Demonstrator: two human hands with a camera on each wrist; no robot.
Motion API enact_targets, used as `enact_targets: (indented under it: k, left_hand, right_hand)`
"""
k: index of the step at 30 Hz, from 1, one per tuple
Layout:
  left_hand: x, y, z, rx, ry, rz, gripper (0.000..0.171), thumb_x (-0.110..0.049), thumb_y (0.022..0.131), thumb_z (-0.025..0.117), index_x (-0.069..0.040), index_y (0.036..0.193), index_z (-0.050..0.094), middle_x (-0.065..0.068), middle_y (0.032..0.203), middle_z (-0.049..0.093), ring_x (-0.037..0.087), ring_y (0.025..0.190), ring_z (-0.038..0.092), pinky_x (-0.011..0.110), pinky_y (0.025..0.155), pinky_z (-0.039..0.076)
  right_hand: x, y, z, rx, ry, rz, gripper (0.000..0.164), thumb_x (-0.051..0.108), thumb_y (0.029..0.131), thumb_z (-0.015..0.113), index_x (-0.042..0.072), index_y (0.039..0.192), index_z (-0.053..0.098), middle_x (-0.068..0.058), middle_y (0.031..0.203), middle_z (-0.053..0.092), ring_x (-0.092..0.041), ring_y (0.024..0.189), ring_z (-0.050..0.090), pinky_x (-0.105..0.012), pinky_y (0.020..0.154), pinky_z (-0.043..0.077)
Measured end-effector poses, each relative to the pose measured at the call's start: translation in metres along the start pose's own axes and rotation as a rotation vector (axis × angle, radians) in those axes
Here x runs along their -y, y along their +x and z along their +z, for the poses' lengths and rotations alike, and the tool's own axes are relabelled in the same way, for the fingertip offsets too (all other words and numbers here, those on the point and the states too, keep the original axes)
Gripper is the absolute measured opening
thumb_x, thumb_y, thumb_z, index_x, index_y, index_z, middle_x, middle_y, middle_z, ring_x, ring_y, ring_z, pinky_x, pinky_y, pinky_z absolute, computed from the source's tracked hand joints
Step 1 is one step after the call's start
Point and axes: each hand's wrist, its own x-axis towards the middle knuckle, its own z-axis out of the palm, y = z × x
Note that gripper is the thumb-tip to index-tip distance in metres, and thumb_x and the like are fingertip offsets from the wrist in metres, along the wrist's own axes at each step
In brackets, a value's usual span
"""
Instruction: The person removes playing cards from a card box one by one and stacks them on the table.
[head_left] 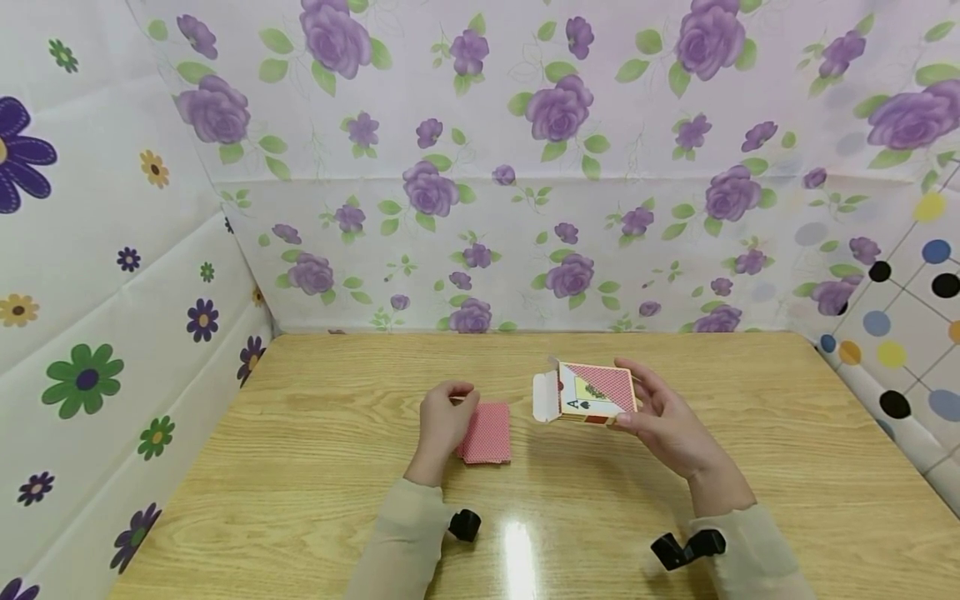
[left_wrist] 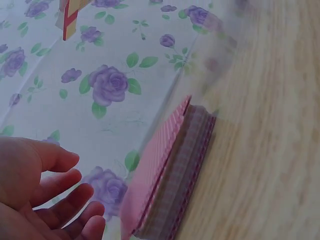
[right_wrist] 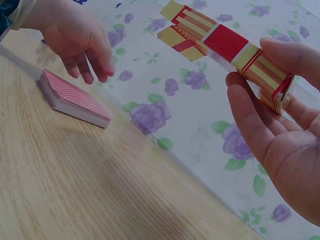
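A deck of playing cards (head_left: pixel 487 435) with red patterned backs lies stacked on the wooden table, its edges slightly uneven. Just above its left side is my left hand (head_left: pixel 446 425), fingers loosely bent and holding nothing; the left wrist view shows a gap between this hand and the deck (left_wrist: pixel 167 175). My right hand (head_left: pixel 663 417) grips a card box (head_left: pixel 597 390) by its right end, thumb on the near side and fingers on the far side. The box is raised off the table, with an ace of spades design on its face. Its flap end points left and hangs open.
The wooden table (head_left: pixel 315 467) runs back to a wall sheet with purple flowers (head_left: pixel 570 275). A sheet with flowers (head_left: pixel 86 379) covers the left side, a dotted one (head_left: pixel 892 354) the right. Black wrist cameras (head_left: pixel 465 525) sit on both sleeves.
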Motion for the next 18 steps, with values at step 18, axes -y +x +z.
enact_targets:
  k: [18]
  left_hand:
    - [-0.030,-0.013,-0.001,0.062,-0.124,0.108,0.019,-0.017,0.089,0.064,-0.006,0.104,0.069,0.009,0.097,0.067,0.017,0.088,0.059,0.027,0.073,0.049]
  right_hand:
    - [-0.001,0.000,-0.001,0.015,0.005,-0.002,0.075,-0.014,0.090,0.048,0.013,0.151,0.014,0.001,0.139,0.042,-0.013,0.118,0.055,-0.028,0.091,0.052]
